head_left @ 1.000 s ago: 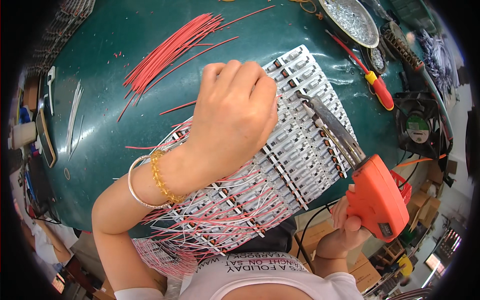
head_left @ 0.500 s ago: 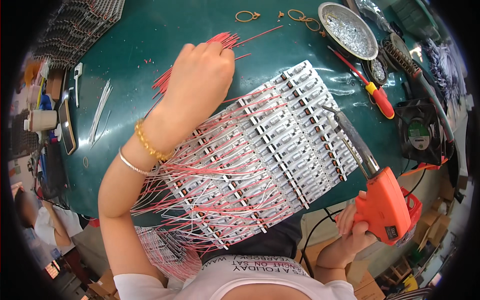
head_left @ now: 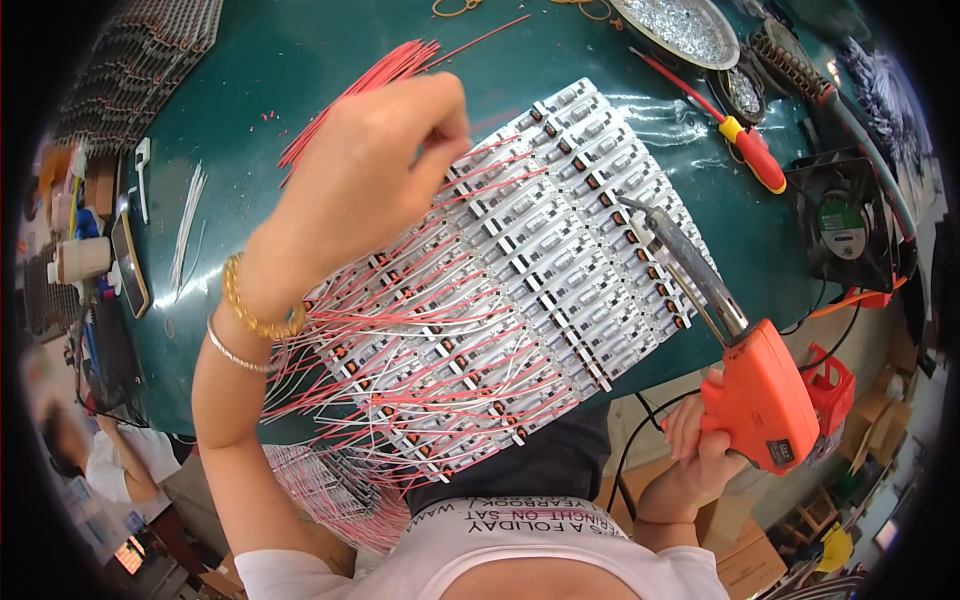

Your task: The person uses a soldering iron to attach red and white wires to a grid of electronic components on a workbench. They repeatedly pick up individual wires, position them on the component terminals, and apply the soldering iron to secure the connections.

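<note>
Over the green bench (head_left: 265,75), head view: our left hand (head_left: 375,165) has just left the red wire bundle (head_left: 400,65), fingertips pinched on what looks like one blurred red wire (head_left: 497,122). Our right hand (head_left: 698,450) grips the orange soldering gun (head_left: 772,395), tip over the white circuit-module panel (head_left: 560,235) at the near edge. Reads as next wire picked, not soldered; hands apart.

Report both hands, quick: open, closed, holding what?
Left hand: fingers curled; whether it holds anything cannot be told.
Right hand: closed, holding the orange soldering gun.
</note>
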Motion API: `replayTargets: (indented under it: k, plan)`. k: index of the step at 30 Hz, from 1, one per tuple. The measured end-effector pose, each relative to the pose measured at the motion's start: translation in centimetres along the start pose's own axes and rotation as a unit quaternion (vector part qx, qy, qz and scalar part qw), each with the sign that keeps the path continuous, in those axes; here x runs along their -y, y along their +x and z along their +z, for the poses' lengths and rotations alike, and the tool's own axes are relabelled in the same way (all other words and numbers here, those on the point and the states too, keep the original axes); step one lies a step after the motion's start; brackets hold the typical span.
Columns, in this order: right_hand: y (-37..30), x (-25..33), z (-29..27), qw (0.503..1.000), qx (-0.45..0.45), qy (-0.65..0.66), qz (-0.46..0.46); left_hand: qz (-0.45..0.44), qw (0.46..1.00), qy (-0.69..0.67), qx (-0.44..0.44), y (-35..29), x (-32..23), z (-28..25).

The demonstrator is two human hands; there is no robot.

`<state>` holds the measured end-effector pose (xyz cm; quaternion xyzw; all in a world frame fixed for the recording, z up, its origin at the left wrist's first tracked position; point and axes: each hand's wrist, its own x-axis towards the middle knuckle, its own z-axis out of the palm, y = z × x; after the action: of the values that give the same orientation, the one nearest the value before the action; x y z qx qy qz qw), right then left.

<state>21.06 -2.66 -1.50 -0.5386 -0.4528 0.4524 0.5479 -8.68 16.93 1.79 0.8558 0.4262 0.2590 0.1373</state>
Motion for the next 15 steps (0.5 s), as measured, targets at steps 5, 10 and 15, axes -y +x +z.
replayTargets:
  k: [5, 10, 15]
  plan:
    - [-0.8, -2.4, -1.2, 0.995, -0.073, 0.033, 0.053, 0.013, 0.999, -0.038, -0.032, -0.7, -3.2, 2.5]
    - [0.7, -1.2, 0.6, 0.998, -0.006, -0.042, -0.043, -0.051, 0.997, -0.039, -0.052, -1.3, -3.8, 4.8]
    - [0.8, -1.3, 0.7, 0.998, 0.001, -0.052, -0.038, -0.056, 0.996, -0.045, -0.062, -1.4, -3.6, 5.3]
